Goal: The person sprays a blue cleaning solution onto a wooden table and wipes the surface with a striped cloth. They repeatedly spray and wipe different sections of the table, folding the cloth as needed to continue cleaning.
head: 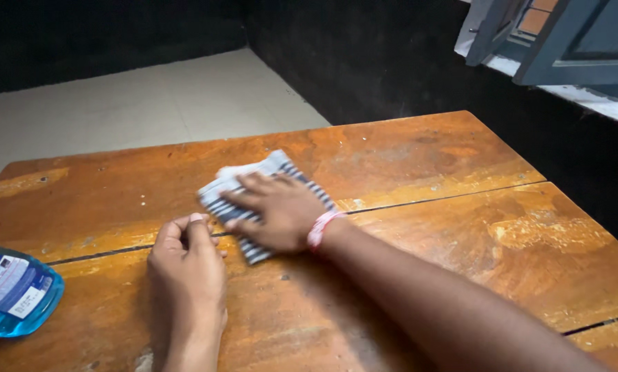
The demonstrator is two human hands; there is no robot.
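Nearest the camera, the left hand (188, 265) rested on the worn orange-brown wooden table (460, 227), fingers curled loosely together, holding nothing. Beyond it the right hand (274, 210) pressed flat, fingers spread, on the folded grey-and-white striped cloth (254, 249) at mid-table. Judged from this, wiping was underway, and the next stroke called for steady downward pressure.

1. Pressing flat on a striped cloth (254, 207) with the right hand (274, 210), fingers spread.
2. Wearing a pink band (321, 229) at that wrist.
3. Resting the left hand (187, 265) loosely curled on the table (460, 227), just beside the cloth.
4. Showing a blue bottle (13, 289) lying at the left edge, apart from both hands.
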